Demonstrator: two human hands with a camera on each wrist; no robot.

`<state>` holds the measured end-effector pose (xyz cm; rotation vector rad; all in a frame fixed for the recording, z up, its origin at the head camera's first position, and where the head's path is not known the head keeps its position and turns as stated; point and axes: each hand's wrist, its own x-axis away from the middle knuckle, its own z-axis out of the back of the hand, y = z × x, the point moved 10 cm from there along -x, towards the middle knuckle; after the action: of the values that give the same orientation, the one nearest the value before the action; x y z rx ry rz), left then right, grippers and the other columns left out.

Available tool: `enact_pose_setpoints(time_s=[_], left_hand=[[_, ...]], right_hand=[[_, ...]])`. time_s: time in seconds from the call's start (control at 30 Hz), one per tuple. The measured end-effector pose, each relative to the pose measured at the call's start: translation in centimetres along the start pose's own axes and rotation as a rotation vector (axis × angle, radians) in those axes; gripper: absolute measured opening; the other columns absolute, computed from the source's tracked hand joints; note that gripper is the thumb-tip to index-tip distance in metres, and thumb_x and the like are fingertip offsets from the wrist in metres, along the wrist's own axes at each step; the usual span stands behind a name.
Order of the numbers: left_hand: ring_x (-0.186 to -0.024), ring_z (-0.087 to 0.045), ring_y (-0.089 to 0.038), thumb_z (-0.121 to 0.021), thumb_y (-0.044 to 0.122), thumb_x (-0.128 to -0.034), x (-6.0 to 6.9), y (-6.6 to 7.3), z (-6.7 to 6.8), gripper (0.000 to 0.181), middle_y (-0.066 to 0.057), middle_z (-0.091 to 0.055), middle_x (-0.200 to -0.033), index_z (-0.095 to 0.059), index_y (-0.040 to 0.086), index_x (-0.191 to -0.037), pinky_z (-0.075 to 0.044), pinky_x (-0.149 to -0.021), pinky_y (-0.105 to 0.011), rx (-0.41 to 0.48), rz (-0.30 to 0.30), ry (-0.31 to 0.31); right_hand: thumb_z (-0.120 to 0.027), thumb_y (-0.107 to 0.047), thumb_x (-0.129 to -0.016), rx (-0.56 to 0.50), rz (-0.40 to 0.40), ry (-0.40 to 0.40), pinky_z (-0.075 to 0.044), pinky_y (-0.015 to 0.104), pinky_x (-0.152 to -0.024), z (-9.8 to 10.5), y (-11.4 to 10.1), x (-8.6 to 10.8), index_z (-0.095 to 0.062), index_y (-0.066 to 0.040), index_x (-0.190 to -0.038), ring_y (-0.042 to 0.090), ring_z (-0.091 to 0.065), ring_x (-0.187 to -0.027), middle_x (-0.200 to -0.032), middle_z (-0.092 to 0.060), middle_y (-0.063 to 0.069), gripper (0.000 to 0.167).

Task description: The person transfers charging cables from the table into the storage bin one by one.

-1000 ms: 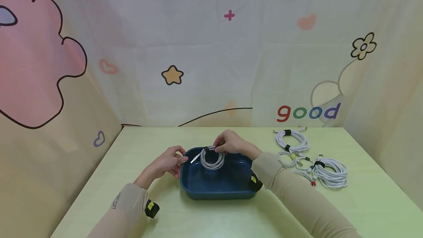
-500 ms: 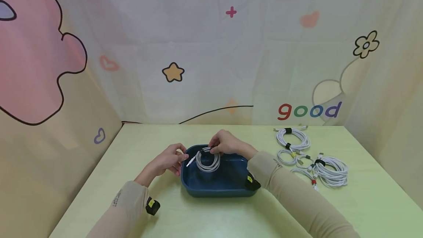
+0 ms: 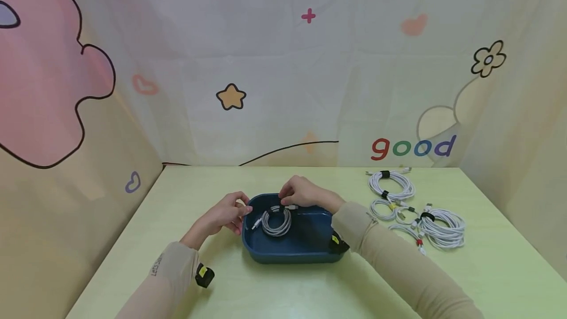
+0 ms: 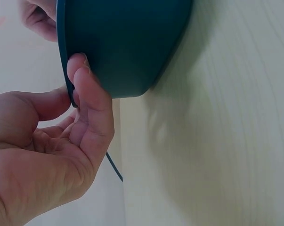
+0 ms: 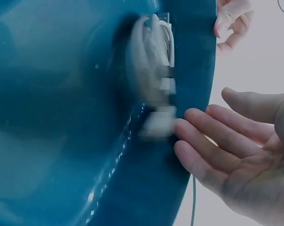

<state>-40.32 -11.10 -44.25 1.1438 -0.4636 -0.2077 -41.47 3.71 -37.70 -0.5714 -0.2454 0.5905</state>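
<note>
A grey-white coiled charging cable [image 3: 274, 234] with a dark tie lies in the left part of the dark blue plastic basin [image 3: 301, 259]. In the right wrist view the cable [image 5: 153, 61] is blurred, beside the basin's wall. My right hand [image 3: 305, 194] is over the far rim; seen from the wrist, its fingers [image 5: 217, 132] are extended, thumb apart, holding nothing, fingertips close to the cable's white connector. My left hand [image 3: 225, 214] pinches the basin's left rim, thumb on the inner side and fingers [image 4: 94, 99] against the outer wall.
On the right of the pale table [image 3: 212, 289] lie several white cables: a large coil [image 3: 376, 186] with black ties, a thick bundle [image 3: 452, 233], a small coil [image 3: 383, 217] and a short cable with a red tie [image 3: 419, 243]. A printed cloth [image 3: 266, 63] hangs behind.
The coiled cable has moved left and down into the basin, and my right hand has let go of it. My left hand has kept its hold on the rim.
</note>
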Motion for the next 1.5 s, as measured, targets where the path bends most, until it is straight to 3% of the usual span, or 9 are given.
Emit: enact_pose_setpoints(time_s=[0.1, 0.3, 0.43, 0.6, 0.73, 1.03, 1.27, 1.37, 1.5], left_hand=[[-0.048, -0.055, -0.015, -0.052, 0.013, -0.0996, 0.0, 0.0, 0.1, 0.021, -0.007, -0.053, -0.069, -0.044, 0.002, -0.116, -0.054, -0.048, -0.028, -0.005, 0.002, 0.003], [-0.048, -0.055, -0.015, -0.052, 0.014, -0.0994, 0.0, 0.0, 0.0, 0.023, -0.007, -0.054, -0.069, -0.044, 0.002, -0.117, -0.054, -0.048, -0.027, -0.007, 0.009, 0.004], [-0.048, -0.055, -0.015, -0.052, 0.014, -0.0993, 0.0, 0.0, 0.0, 0.023, -0.007, -0.054, -0.069, -0.044, 0.002, -0.117, -0.053, -0.048, -0.027, -0.004, 0.011, 0.005], [-0.048, -0.055, -0.015, -0.052, 0.015, -0.0994, 0.0, 0.0, 0.0, 0.023, -0.007, -0.055, -0.069, -0.043, 0.002, -0.117, -0.053, -0.048, -0.027, -0.002, 0.011, -0.001], [-0.048, -0.055, -0.015, -0.053, 0.015, -0.0993, 0.1, -0.1, -0.1, 0.024, -0.007, -0.055, -0.068, -0.043, 0.002, -0.117, -0.053, -0.047, -0.027, 0.000, 0.019, -0.003], [-0.049, -0.055, -0.015, -0.053, 0.015, -0.0994, 0.1, -0.2, 0.0, 0.025, -0.007, -0.054, -0.071, -0.043, 0.002, -0.118, -0.052, -0.047, -0.026, 0.001, 0.020, 0.002], [-0.049, -0.055, -0.015, -0.053, 0.016, -0.0995, 0.1, -0.1, 0.1, 0.025, -0.007, -0.054, -0.072, -0.043, 0.003, -0.118, -0.053, -0.047, -0.026, 0.000, 0.018, 0.006], [-0.049, -0.055, -0.015, -0.053, 0.016, -0.0993, 0.0, -0.2, 0.1, 0.025, -0.007, -0.055, -0.072, -0.044, 0.002, -0.118, -0.053, -0.048, -0.026, 0.003, 0.014, 0.003], [-0.049, -0.055, -0.015, -0.053, 0.016, -0.0992, 0.0, -0.2, 0.2, 0.025, -0.007, -0.054, -0.071, -0.044, 0.002, -0.118, -0.053, -0.048, -0.026, 0.004, 0.016, 0.002]], right_hand=[[-0.062, -0.009, -0.093, 0.020, 0.029, 0.019, -0.057, 0.032, -0.082, 0.8, 0.0, 0.7, -0.067, 0.004, -0.111, 0.021, -0.070, -0.091, -0.104, -0.072, 0.015, 0.023], [-0.059, -0.009, -0.094, -0.053, 0.042, 0.141, -0.056, 0.028, -0.069, 4.0, 1.5, 3.1, -0.067, 0.004, -0.109, 0.026, -0.068, -0.080, -0.096, -0.072, 0.017, 0.022], [-0.059, -0.009, -0.094, -0.075, -0.013, 0.237, -0.057, 0.029, -0.068, 6.4, 4.1, 5.3, -0.067, 0.004, -0.109, 0.029, -0.067, -0.080, -0.094, -0.071, 0.017, 0.021], [-0.060, -0.009, -0.093, -0.005, -0.083, 0.338, -0.057, 0.032, -0.068, 8.6, 8.2, 8.2, -0.068, 0.004, -0.105, 0.020, -0.066, -0.076, -0.092, -0.071, 0.017, 0.019], [-0.061, -0.009, -0.092, 0.054, -0.115, 0.387, -0.058, 0.039, -0.074, 9.5, 10.9, 10.2, -0.069, 0.005, -0.102, 0.026, -0.068, -0.082, -0.095, -0.072, 0.019, 0.019], [-0.060, -0.009, -0.091, 0.101, -0.203, 0.430, -0.056, 0.044, -0.076, 10.8, 14.5, 13.3, -0.069, 0.008, -0.098, 0.029, -0.067, -0.082, -0.093, -0.071, 0.022, 0.021], [-0.062, -0.005, -0.084, 0.216, -0.294, 0.413, -0.050, 0.039, -0.065, 10.6, 17.1, 14.3, -0.069, 0.006, -0.078, 0.024, -0.059, -0.069, -0.074, -0.067, 0.016, 0.014], [-0.060, -0.001, -0.080, 0.243, -0.374, 0.386, -0.040, 0.030, -0.053, 10.4, 18.6, 14.8, -0.060, 0.002, -0.064, 0.019, -0.048, -0.058, -0.060, -0.055, 0.008, 0.016], [-0.056, 0.002, -0.076, 0.256, -0.459, 0.352, -0.028, 0.025, -0.047, 9.8, 20.2, 15.3, -0.045, -0.009, -0.056, 0.014, -0.034, -0.051, -0.053, -0.036, -0.002, 0.025]])
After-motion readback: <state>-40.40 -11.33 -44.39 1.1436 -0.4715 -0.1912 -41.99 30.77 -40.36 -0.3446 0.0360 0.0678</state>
